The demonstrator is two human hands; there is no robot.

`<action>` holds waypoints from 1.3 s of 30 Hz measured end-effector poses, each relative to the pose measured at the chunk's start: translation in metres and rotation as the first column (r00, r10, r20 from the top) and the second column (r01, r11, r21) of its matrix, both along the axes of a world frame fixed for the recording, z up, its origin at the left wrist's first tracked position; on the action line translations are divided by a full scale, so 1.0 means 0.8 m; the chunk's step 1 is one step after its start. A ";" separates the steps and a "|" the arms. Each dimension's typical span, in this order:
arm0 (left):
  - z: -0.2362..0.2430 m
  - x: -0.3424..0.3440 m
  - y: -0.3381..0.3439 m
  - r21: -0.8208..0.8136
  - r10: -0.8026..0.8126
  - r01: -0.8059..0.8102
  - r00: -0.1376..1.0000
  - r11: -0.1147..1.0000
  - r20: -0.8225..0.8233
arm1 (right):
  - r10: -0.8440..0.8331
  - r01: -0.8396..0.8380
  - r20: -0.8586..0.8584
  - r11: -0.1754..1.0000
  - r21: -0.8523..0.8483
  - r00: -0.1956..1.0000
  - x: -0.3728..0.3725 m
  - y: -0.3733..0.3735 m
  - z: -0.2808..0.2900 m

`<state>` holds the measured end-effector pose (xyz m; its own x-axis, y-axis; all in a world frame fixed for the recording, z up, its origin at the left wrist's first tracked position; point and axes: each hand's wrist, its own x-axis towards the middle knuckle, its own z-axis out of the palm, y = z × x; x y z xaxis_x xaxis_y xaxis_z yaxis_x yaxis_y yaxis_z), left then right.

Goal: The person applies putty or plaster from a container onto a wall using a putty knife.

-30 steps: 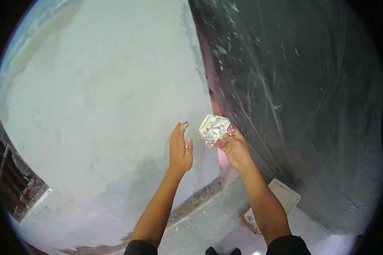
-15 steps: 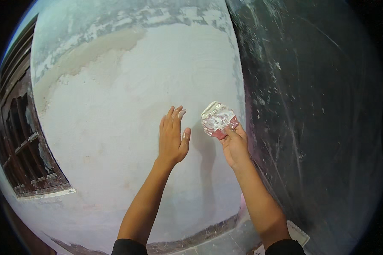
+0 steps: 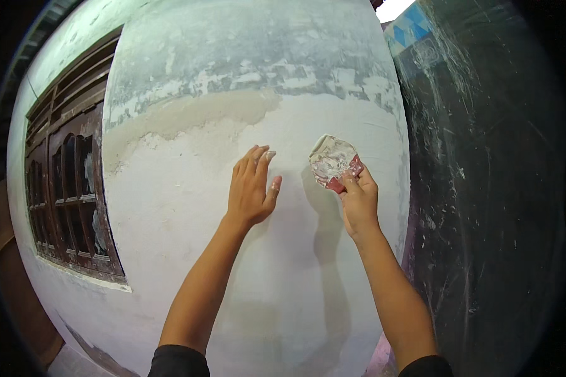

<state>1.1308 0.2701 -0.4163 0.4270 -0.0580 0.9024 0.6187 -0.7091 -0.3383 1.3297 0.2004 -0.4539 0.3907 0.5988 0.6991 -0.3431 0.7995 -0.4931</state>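
My right hand grips a small, flat red scraper coated with lumpy white paste, held up in front of a pale plastered wall at its right side. My left hand is raised to the left of the scraper, fingers extended and open, with white smears on the fingertips and thumb. The wall has a mottled grey band high up and a beige patch beneath it. I cannot tell whether my left fingers touch the wall.
A dark wooden window with bars sits in the wall at the left. A dark, scratched surface stands along the right, with blue patterned squares at its top. A strip of floor shows at the bottom left.
The view has swung upward, showing more upper wall and the whole window. Both hands are higher in the picture, the left further left. The tray seen earlier at the lower right is out of view.
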 end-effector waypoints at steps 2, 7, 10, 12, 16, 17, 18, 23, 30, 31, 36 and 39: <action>0.027 -0.011 0.010 0.060 0.038 -0.039 0.999 0.997 0.015 | -0.049 0.047 0.054 0.998 0.040 0.997 -0.009 0.009 0.021; 0.080 -0.031 0.039 0.216 0.056 -0.076 0.994 0.974 0.097 | -0.293 0.257 0.170 0.944 0.207 0.941 -0.033 0.030 0.063; 0.090 -0.039 0.047 0.279 0.054 -0.091 0.989 0.956 0.137 | -0.497 0.402 0.250 0.848 0.346 0.831 -0.047 0.034 0.085; 0.080 -0.038 0.049 0.249 -0.012 -0.032 0.985 0.968 0.175 | -0.568 0.457 0.289 0.809 0.370 0.771 -0.061 0.021 0.096; 0.081 -0.049 0.050 0.302 -0.042 -0.021 0.979 0.953 0.200 | -0.854 0.581 0.206 0.483 0.655 0.478 -0.075 0.047 0.113; 0.082 -0.049 0.052 0.312 -0.044 -0.022 0.978 0.950 0.202 | -0.856 0.579 0.198 0.476 0.662 0.478 -0.076 0.060 0.117; 0.082 -0.050 0.052 0.313 -0.068 0.003 0.978 0.950 0.198 | -0.916 0.582 0.180 0.370 0.725 0.358 -0.074 0.073 0.121; 0.082 -0.057 0.052 0.322 -0.114 0.044 0.973 0.946 0.202 | -0.993 0.530 0.114 0.082 0.844 -0.028 -0.081 0.114 0.114; 0.082 -0.068 0.053 0.324 -0.119 0.043 0.968 0.945 0.219 | -0.962 0.446 0.041 -0.087 0.891 -0.270 -0.072 0.072 0.071; 0.082 -0.066 0.049 0.325 -0.125 0.049 0.968 0.945 0.217 | -0.969 0.481 0.041 -0.084 0.872 -0.243 -0.066 0.062 0.067; 0.089 -0.064 0.045 0.309 -0.050 -0.024 0.973 0.951 0.227 | -0.985 0.794 0.167 0.139 0.592 0.048 -0.065 0.034 0.114; 0.102 -0.068 0.040 0.316 -0.055 -0.019 0.973 0.948 0.224 | -0.996 0.810 0.043 0.088 0.580 0.077 -0.061 0.043 0.152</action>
<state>1.0766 0.3018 -0.3350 0.2093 -0.3602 0.9091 0.6931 -0.6011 -0.3978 1.2811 0.2348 -0.3321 0.1089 -0.3432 0.9329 0.9077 0.4169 0.0474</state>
